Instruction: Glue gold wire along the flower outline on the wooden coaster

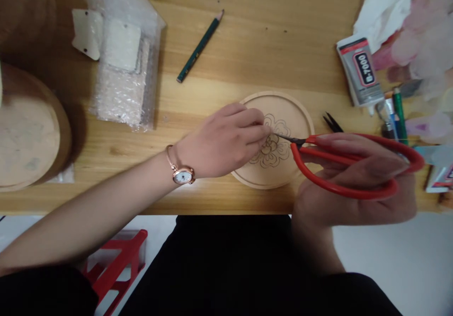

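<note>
My right hand (357,174) is wrapped round a pair of red-handled scissors (354,194), whose narrow dark blades point left. The blade tips meet the fingertips of my left hand (233,139), which are pinched together. What the pinch holds, if anything, is too small and hidden to make out. Both hands are over a round wooden disc (297,106) with a raised rim. A flower outline (274,158) is drawn in dark lines on the disc, and my left fingers cover part of it. A watch (183,176) circles my left wrist.
A green pencil (200,46) and a bubble-wrap packet (122,89) lie on the wooden table (283,13). On the right are a B-7000 glue tube (361,72), black tweezers (333,123), crumpled tissue (382,11) and small bottles. Stacked round wood pieces (28,132) stand left.
</note>
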Action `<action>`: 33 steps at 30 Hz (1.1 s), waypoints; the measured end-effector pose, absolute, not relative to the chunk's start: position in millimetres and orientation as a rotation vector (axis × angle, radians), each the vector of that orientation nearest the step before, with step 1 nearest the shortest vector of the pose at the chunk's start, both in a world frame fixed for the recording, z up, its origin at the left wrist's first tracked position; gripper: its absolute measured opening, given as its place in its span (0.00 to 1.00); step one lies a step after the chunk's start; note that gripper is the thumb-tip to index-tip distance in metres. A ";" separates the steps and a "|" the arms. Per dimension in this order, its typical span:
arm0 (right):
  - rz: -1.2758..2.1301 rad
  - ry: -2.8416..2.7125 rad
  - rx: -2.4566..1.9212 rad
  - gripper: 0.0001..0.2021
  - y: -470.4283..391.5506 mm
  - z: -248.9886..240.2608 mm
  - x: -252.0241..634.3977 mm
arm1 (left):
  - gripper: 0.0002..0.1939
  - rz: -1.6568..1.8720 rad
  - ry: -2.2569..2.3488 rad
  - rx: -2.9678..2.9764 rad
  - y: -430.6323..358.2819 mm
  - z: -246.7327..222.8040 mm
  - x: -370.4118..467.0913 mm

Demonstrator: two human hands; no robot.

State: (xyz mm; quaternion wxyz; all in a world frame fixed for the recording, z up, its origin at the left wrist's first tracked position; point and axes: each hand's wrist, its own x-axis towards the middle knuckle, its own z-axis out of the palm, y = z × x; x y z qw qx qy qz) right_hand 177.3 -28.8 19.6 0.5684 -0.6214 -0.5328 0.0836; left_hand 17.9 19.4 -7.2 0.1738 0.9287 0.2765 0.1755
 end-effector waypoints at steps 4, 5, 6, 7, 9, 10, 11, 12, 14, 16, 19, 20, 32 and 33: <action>0.161 -1.257 -1.475 0.18 -28.4 19.0 176.8 | 0.22 0.494 0.788 2.624 19.6 -7.1 17.6; 0.152 -1.257 -1.476 0.18 -28.1 18.7 176.7 | 0.21 0.499 0.792 2.618 19.7 -7.1 17.6; 0.148 -1.254 -1.478 0.18 -27.9 18.4 176.6 | 0.21 0.505 0.798 2.610 19.7 -7.1 17.6; 0.149 -1.251 -1.478 0.18 -27.7 18.1 176.6 | 0.20 0.510 0.802 2.602 19.6 -7.1 17.7; 0.163 -1.246 -1.484 0.17 -27.5 17.9 176.5 | 0.20 0.525 0.807 2.588 19.5 -7.2 17.8; 0.167 -1.241 -1.493 0.17 -27.3 18.0 176.5 | 0.20 0.531 0.806 2.585 19.4 -7.2 17.8; 0.167 -1.240 -1.497 0.17 -27.2 18.0 176.5 | 0.20 0.536 0.804 2.585 19.4 -7.2 17.9; 0.169 -1.242 -1.502 0.18 -27.0 18.2 176.6 | 0.21 0.538 0.800 2.588 19.3 -7.2 17.9; 0.165 -1.249 -1.498 0.18 -26.4 18.5 176.9 | 0.22 0.530 0.800 2.592 19.4 -7.1 17.9; 0.148 -1.274 -1.465 0.18 -25.9 18.7 177.5 | 0.22 0.520 0.805 2.585 19.7 -6.8 17.8; 0.123 -1.329 -1.413 0.18 -25.8 18.7 178.9 | 0.21 0.507 0.811 2.559 20.2 -6.1 17.8; 0.121 -1.341 -1.403 0.18 -25.8 18.4 179.3 | 0.20 0.499 0.810 2.557 20.3 -6.0 17.8; 0.091 -1.336 -1.240 0.19 -17.3 4.6 186.3 | 0.23 0.614 0.777 2.866 18.9 -13.7 15.4; 0.095 -1.317 -1.257 0.20 -17.4 4.1 186.2 | 0.22 0.611 0.779 2.879 18.9 -14.0 15.2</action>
